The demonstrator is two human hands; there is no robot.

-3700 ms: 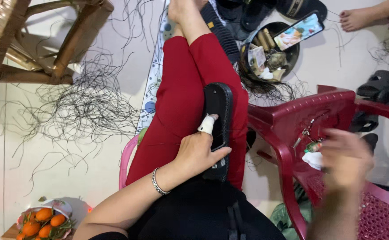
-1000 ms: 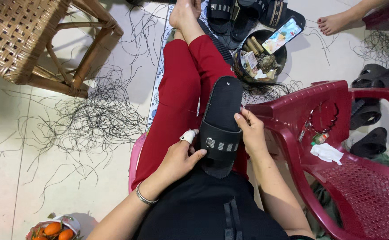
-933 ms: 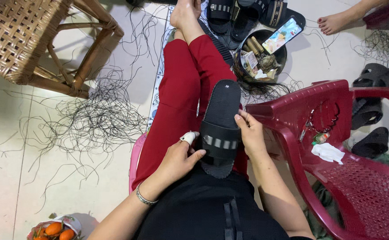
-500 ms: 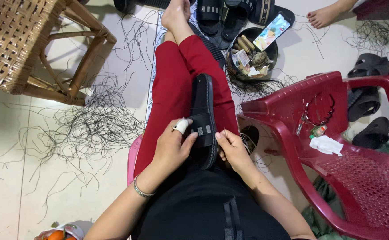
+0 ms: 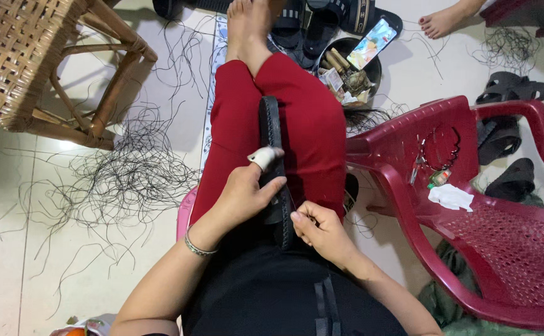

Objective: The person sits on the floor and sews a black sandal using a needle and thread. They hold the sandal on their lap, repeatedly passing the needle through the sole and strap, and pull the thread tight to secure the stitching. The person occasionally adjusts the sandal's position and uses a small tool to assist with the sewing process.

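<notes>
Left hand [image 5: 242, 193] clamps the black rubber sandal [image 5: 274, 163] on edge across the red-trousered lap, steadying its sole seam; right hand [image 5: 319, 228] fingertips pinch closed there.

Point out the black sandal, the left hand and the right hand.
black sandal [image 5: 270, 124]: head view, edge of the sole above the bandaged finger.
left hand [image 5: 242, 194]: head view, back of the hand.
right hand [image 5: 323, 231]: head view, back of the hand.

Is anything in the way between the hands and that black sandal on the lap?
No. The left hand already grips the black sandal, held on edge on the red trousers. The right hand touches its lower end.
</notes>
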